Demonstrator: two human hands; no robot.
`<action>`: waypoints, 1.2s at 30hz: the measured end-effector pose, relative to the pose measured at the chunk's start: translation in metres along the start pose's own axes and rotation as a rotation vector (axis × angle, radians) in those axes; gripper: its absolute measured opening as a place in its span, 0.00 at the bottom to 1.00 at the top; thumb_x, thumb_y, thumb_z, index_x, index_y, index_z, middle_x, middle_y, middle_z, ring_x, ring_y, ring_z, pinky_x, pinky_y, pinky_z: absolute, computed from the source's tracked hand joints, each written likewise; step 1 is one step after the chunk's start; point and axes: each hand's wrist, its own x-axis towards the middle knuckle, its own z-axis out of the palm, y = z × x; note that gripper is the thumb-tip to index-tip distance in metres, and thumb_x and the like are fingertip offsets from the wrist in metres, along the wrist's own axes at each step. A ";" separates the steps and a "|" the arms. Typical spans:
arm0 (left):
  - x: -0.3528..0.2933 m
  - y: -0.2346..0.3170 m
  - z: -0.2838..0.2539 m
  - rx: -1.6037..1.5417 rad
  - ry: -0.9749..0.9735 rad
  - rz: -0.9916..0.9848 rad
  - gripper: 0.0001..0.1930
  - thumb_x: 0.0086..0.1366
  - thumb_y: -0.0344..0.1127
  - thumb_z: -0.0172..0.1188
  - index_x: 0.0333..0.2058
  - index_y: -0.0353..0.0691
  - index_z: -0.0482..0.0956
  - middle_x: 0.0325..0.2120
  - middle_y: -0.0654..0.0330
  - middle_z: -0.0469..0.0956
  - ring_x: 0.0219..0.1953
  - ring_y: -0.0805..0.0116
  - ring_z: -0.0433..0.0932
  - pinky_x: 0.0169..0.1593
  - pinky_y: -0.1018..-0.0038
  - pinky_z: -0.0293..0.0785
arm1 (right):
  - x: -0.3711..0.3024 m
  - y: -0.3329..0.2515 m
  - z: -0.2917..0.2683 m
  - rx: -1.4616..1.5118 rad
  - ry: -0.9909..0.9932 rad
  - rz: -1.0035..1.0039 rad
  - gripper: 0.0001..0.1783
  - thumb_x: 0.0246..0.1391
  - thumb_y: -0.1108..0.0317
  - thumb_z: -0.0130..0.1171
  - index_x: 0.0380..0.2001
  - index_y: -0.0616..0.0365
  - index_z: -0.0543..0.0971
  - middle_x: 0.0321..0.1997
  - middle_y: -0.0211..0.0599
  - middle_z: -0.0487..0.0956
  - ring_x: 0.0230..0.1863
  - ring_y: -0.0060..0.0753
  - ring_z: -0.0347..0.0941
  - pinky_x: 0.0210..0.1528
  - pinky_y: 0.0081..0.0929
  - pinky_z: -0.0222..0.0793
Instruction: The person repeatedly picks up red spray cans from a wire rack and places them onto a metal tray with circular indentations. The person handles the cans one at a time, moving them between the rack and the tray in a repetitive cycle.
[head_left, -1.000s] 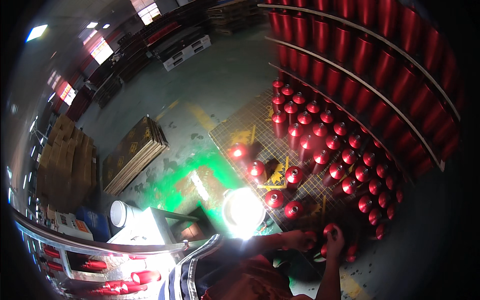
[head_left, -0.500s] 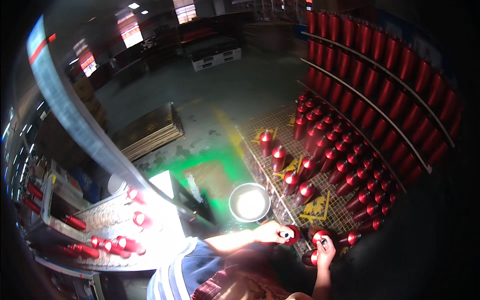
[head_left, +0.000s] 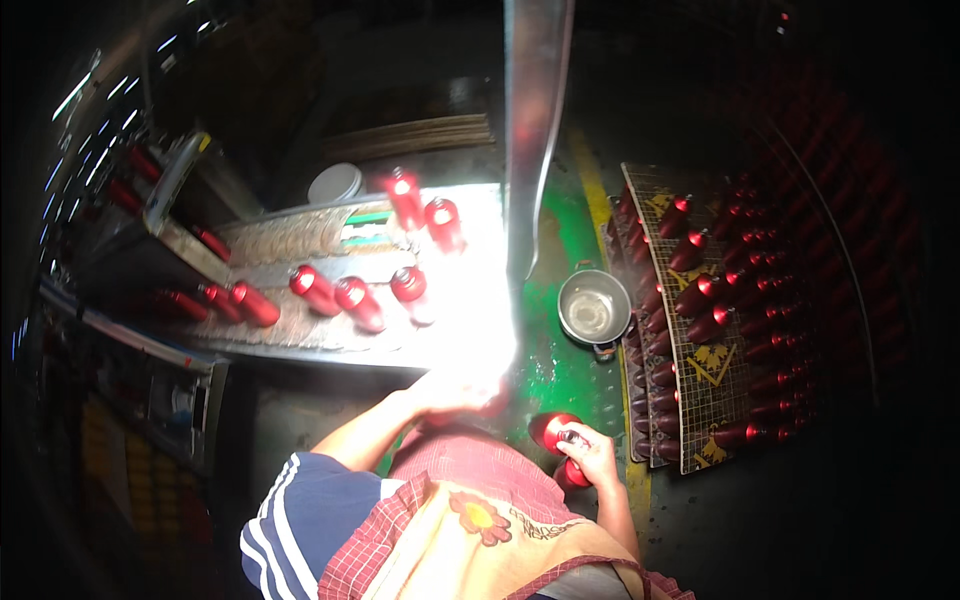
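My right hand (head_left: pixel 596 458) is closed at the necks of two shiny red metal bottles; the upper bottle (head_left: pixel 550 430) points left, and the lower bottle (head_left: pixel 572 476) sits just under it. Beside the lit table's front corner, my left hand (head_left: pixel 450 392) is closed around a red bottle (head_left: pixel 490 398); glare and blur wash out its outline and the fingertips. On the table (head_left: pixel 470 340), several more red bottles stand or lean, among them one (head_left: pixel 411 292) close to the front edge and another (head_left: pixel 403 198) at the back.
An upright metal post (head_left: pixel 535 120) rises at the table's right end. On the green floor stands a round metal pot (head_left: pixel 594 308). To the right, a mesh-topped rack (head_left: pixel 712 360) carries rows of red bottles. A white tub (head_left: pixel 336 184) sits behind the table.
My view has swung left, from the rack toward the lit table. Both hands have come away from the rack with red bottles; the left one is now beside the table.
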 end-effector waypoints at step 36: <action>-0.246 -0.443 -0.860 -0.679 1.547 -0.105 0.18 0.56 0.28 0.63 0.47 0.41 0.78 0.15 0.66 0.71 0.12 0.77 0.64 0.15 0.77 0.58 | 0.220 -0.396 0.514 -0.310 -0.057 -0.262 0.19 0.35 0.75 0.76 0.34 0.70 0.81 0.25 0.36 0.81 0.20 0.16 0.70 0.25 0.14 0.64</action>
